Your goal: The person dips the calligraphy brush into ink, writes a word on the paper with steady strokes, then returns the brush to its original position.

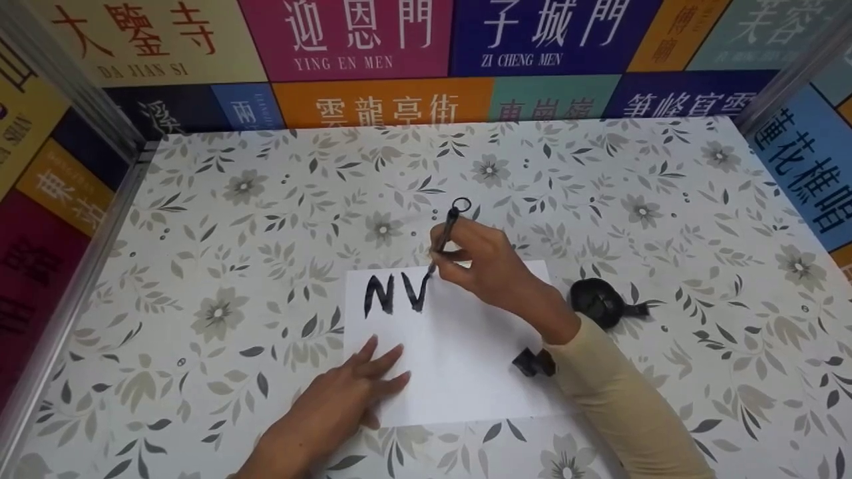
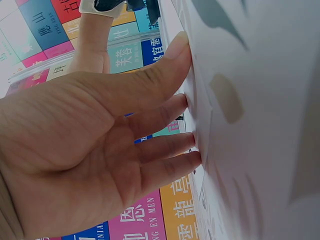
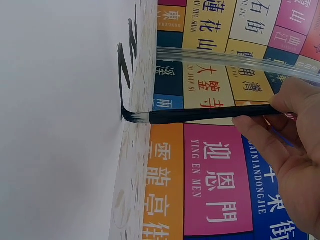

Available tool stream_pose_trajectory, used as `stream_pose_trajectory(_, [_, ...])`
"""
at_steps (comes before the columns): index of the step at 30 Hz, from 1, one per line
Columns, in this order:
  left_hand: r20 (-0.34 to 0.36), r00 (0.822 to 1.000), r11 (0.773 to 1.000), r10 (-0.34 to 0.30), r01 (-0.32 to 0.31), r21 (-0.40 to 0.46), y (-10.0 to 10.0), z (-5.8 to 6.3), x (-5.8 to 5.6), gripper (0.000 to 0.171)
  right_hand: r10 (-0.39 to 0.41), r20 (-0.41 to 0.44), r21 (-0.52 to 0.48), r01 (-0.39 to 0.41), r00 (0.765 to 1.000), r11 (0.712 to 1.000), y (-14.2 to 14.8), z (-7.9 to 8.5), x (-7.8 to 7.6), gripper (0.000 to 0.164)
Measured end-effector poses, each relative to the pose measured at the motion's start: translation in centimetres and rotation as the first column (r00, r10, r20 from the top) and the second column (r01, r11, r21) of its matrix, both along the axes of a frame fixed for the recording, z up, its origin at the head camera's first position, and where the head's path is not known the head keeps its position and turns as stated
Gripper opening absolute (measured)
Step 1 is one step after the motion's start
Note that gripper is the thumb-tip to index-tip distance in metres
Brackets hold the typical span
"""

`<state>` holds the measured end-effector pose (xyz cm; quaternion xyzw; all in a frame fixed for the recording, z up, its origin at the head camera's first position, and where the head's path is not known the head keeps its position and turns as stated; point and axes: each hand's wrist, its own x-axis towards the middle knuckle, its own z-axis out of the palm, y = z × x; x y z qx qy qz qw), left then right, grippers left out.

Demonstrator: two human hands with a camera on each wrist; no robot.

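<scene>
My right hand (image 1: 489,266) pinches a dark-handled ink brush (image 3: 200,115) with a ring at its top end. Its bent, inked bristles touch a white sheet of paper (image 1: 479,372) near the sheet's far edge. Black strokes (image 1: 379,295) on the paper read like an N and a V; the brush tip sits at the top of the V's right stroke. Spread and fairly straight, the fingers of my left hand (image 1: 346,392) rest on the paper's left side. In the left wrist view its fingertips (image 2: 192,140) touch the surface.
A small black dish with a short handle (image 1: 597,303) stands right of the paper, black ink inside. A black block-like object (image 1: 532,362), partly behind the right sleeve, lies on the paper's right side. The tabletop (image 1: 219,266) has a leaf-and-flower print; coloured panels with characters (image 1: 359,40) surround it.
</scene>
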<state>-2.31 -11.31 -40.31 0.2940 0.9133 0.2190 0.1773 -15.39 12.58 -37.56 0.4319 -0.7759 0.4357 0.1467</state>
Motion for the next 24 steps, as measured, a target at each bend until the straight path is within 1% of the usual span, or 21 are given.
stream_pose_trajectory(5, [-0.040, 0.999, 1.000, -0.022, 0.022, 0.004, -0.1, 0.1, 0.0, 0.064, -0.013, -0.044, 0.012, 0.013, 0.999, 1.000, 0.1, -0.1, -0.2, 0.017])
stream_pose_trajectory(7, [-0.029, 1.000, 1.000, -0.013, 0.013, 0.012, -0.1, 0.0, 0.1, 0.065, -0.022, -0.056, 0.005, 0.022, 0.998, 1.000, 0.2, 0.0, -0.2, 0.017])
stream_pose_trajectory(11, [-0.011, 1.000, 1.000, -0.002, 0.003, 0.020, -0.1, 0.1, 0.1, 0.065, -0.052, -0.087, -0.036, 0.049, 0.995, 0.998, 0.7, 1.0, 0.0, 0.019])
stream_pose_trajectory(16, [-0.038, 0.999, 1.000, -0.010, 0.009, -0.015, -0.1, 0.1, 0.1, 0.065, -0.116, -0.141, -0.055, 0.109, 0.983, 0.993, 1.6, 2.2, 0.2, 0.022])
stream_pose_trajectory(20, [-0.040, 0.999, 1.000, -0.011, 0.011, -0.004, -0.1, 0.0, 0.2, 0.065, -0.161, -0.135, -0.094, 0.149, 0.978, 0.984, 2.1, 2.3, 0.7, 0.025])
stream_pose_trajectory(24, [-0.037, 0.999, 1.000, -0.011, 0.012, 0.015, 0.0, 0.0, 0.2, 0.065, -0.199, -0.110, -0.108, 0.187, 0.974, 0.976, 2.5, 1.7, 1.2, 0.024])
